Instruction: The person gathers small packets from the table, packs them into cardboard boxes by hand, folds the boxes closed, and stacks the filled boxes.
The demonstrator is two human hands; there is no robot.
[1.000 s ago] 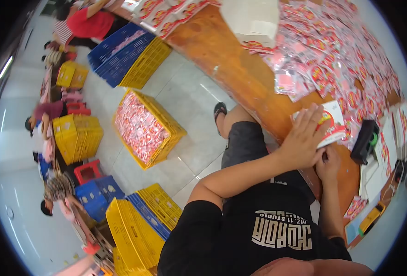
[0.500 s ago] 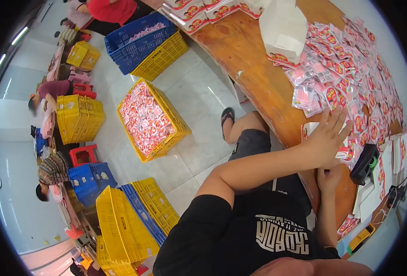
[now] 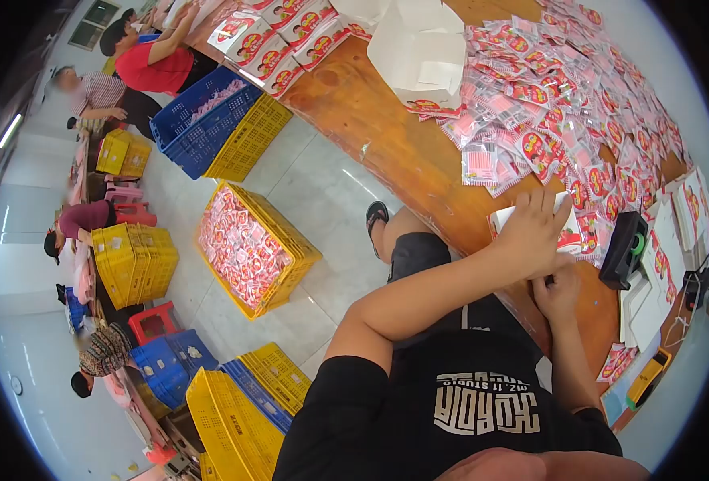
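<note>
My left hand (image 3: 535,232) lies across a small white and red printed carton (image 3: 573,210) on the wooden table, fingers bent over its far side and thumb near its closer edge. Much of the carton is hidden beneath that hand. Right beside it, my right hand (image 3: 559,295) has curled fingers at the carton's near end; what it pinches, if anything, cannot be made out. A black tape dispenser (image 3: 621,250) with a green core stands to the right of both hands. Beyond the carton spreads a large pile of pink and red sachets (image 3: 531,104).
A big open white box (image 3: 419,56) stands at the pile's left, near stacked printed cartons (image 3: 290,36). Flat cartons (image 3: 651,297) and a yellow tool (image 3: 649,377) lie at right. A yellow crate (image 3: 290,268) full of sachets stands on the floor; co-workers sit further left.
My view has turned, shifting the table and pile left in the picture. My left hand's spread fingers have come down onto the carton. The right hand stays curled close by.
</note>
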